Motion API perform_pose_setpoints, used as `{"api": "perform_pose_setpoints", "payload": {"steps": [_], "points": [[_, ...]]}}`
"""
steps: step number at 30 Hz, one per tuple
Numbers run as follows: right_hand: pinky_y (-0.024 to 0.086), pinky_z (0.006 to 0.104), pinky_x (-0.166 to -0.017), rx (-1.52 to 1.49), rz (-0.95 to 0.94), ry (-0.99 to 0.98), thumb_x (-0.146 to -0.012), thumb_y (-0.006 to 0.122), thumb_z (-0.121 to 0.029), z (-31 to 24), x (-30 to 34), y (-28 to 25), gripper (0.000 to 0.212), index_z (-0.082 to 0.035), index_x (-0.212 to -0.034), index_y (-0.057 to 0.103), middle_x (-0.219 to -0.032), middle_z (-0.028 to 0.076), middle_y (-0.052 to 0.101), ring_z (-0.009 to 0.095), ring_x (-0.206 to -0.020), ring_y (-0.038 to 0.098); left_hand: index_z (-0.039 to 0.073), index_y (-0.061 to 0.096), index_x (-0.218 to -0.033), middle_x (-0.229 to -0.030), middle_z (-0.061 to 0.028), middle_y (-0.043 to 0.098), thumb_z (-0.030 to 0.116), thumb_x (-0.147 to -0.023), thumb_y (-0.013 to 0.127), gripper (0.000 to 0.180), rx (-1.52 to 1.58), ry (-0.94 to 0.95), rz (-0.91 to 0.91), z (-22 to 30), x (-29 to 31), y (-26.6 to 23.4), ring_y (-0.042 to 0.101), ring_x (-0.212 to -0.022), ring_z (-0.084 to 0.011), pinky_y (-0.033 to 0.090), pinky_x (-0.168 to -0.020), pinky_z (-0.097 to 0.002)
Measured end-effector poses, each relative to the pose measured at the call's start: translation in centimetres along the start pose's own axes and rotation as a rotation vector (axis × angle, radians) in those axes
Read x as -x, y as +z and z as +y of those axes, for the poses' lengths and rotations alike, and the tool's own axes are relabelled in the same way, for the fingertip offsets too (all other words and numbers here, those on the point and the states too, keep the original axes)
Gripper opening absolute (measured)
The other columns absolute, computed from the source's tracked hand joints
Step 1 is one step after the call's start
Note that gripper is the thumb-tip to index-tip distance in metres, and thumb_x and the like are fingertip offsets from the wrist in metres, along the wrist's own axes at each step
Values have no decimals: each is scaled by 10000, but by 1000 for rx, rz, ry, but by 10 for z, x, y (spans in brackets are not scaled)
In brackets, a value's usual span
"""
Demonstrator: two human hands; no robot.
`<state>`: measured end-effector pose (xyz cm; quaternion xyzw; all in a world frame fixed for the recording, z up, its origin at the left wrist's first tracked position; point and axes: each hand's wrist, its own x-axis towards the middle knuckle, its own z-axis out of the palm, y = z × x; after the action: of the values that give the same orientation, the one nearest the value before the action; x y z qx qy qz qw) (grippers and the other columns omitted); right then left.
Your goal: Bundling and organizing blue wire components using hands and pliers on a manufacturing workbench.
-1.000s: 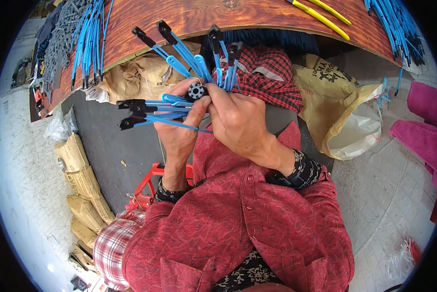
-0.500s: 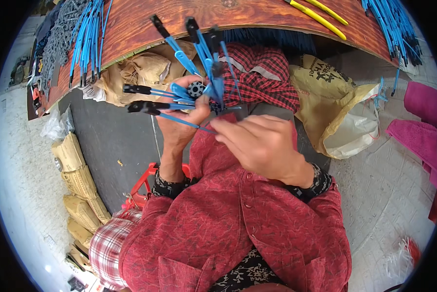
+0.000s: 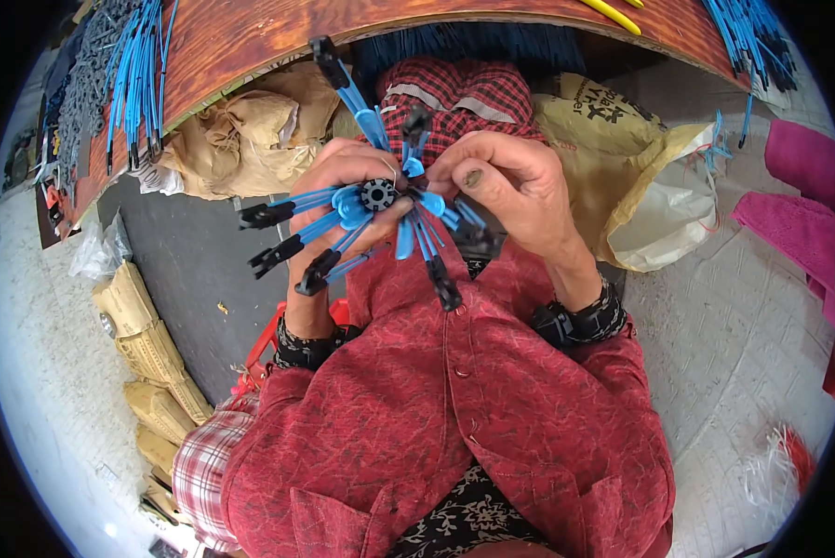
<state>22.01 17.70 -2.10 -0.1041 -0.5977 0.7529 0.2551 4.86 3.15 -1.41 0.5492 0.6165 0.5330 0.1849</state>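
My left hand (image 3: 338, 172) is closed round a black round hub (image 3: 377, 194) with a toothed ring on its face. Blue arms (image 3: 310, 223) with black tips fan out from the hub on several sides. Thumb and index finger of my right hand (image 3: 520, 191) are pinched together at the hub's right side, close to the blue arms there. What lies between those fingertips is too small to make out. A thin strand (image 3: 396, 169) shows near my left fingers, just above the hub.
Ahead is a reddish wooden table (image 3: 250, 42) with bundles of blue rods (image 3: 140, 79) and yellow-handled pliers (image 3: 613, 14). Below its edge are brown paper (image 3: 259, 130), checked cloth (image 3: 459, 98) and an open yellow sack (image 3: 641, 186). Magenta cloths (image 3: 789, 228) lie at right.
The hub has turned in my left hand, so its arms now spread downward and left. My right hand has moved up to the hub and pinches beside it.
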Motion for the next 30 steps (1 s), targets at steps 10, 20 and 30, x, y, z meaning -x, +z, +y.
{"api": "perform_pose_setpoints", "payload": {"steps": [10, 20, 30], "points": [[544, 259, -595, 346, -214, -146, -864, 746, -118, -8, -12, -4, 143, -27, -974, 754, -813, 69, 745, 144, -689, 720, 85, 667, -963, -890, -75, 722, 81, -709, 862, 320, 26, 31, -28, -6, -1, 7, 680, -878, -267, 551, -799, -372], [501, 293, -510, 913, -56, -554, -736, 822, -292, -11, -20, 0, 297, -169, -997, 753, -688, -6, 660, 166, -589, 656, 59, 670, -980, -965, -96, 705, 81, -675, 863, 361, 108, -21, -56, -13, 4, 2, 672, -912, -280, 551, -809, -374], [435, 263, -484, 1073, -3, -790, -740, 813, -276, -4, -13, -2, 364, -134, -1070, 750, -620, -34, 577, 109, -540, 569, 70, 672, -938, -883, -86, 705, 23, -624, 803, 343, -78, 107, -42, -15, -6, 6, 690, -819, -282, 574, -730, -370]]}}
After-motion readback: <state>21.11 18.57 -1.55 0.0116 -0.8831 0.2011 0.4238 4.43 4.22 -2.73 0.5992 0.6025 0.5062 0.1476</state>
